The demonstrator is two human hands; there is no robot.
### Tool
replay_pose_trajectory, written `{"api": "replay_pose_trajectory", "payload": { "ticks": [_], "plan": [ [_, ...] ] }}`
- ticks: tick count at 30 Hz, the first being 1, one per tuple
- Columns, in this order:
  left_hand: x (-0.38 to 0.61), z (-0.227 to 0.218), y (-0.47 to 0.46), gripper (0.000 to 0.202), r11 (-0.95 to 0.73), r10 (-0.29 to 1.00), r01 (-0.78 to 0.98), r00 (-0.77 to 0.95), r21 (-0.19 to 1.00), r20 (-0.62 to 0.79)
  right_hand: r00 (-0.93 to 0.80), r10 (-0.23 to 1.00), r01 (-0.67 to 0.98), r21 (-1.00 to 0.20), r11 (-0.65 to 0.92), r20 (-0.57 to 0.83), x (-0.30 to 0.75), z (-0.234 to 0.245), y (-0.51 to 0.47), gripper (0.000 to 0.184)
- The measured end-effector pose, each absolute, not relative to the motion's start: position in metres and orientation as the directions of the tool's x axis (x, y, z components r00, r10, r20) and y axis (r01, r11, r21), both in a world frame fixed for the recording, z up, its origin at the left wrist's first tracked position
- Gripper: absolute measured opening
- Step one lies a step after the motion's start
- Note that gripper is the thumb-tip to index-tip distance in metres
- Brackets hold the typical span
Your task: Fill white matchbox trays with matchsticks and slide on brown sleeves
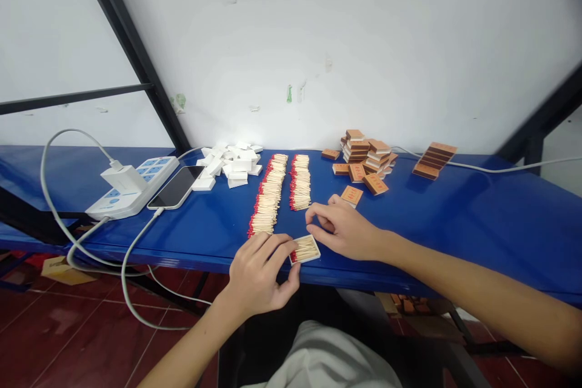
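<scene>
A small white matchbox tray (313, 256) filled with red-tipped matches (305, 248) lies at the table's front edge. My left hand (264, 273) grips its left end between fingers and thumb. Just above its right end is my right hand (343, 227), index finger and thumb curled together; whatever they may pinch is too small to make out. Beyond the hands, two long rows of matches lie side by side, a longer left row (269, 194) and a shorter right row (300, 182), red heads to the left.
White empty trays (231, 160) are heaped at the back left. Brown matchboxes (359, 148) are piled at the back right, near a striped brown card piece (435, 160). A phone (176, 188) charges beside a power strip (131, 188); cables hang over the front edge.
</scene>
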State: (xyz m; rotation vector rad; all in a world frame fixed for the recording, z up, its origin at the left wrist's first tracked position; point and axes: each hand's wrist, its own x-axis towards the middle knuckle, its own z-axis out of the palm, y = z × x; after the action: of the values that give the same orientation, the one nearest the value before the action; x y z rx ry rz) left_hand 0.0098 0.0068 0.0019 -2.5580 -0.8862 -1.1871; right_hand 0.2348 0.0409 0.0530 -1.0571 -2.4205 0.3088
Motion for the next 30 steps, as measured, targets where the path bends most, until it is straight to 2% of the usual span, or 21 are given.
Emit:
{"api": "replay_pose_trajectory", "payload": {
  "ticks": [7,13,22,30],
  "plan": [
    [0.0098,0.0012,0.0075,0.031,-0.804,0.447,0.587,0.491,0.094,0.748,-0.591,0.727,0.596,-0.417,0.686,0.351,0.2356,0.0480,0.0441,0.007],
    [0.0094,0.0032,0.0069,0.019,-0.808,0.439,0.586,0.536,0.056,0.721,-0.583,0.719,0.571,-0.439,0.694,0.378,0.2371,0.0457,0.0486,0.006],
    [0.0093,0.0022,0.0067,0.023,-0.808,0.434,0.588,0.535,0.051,0.725,-0.696,0.518,0.385,-0.351,0.854,0.497,0.2391,0.0488,0.0427,0.015],
    [0.0086,0.0026,0.0075,0.018,-0.812,0.418,0.583,0.553,0.024,0.721,-0.703,0.523,0.407,-0.330,0.852,0.482,0.2384,0.0481,0.0409,0.010]
  ]
}}
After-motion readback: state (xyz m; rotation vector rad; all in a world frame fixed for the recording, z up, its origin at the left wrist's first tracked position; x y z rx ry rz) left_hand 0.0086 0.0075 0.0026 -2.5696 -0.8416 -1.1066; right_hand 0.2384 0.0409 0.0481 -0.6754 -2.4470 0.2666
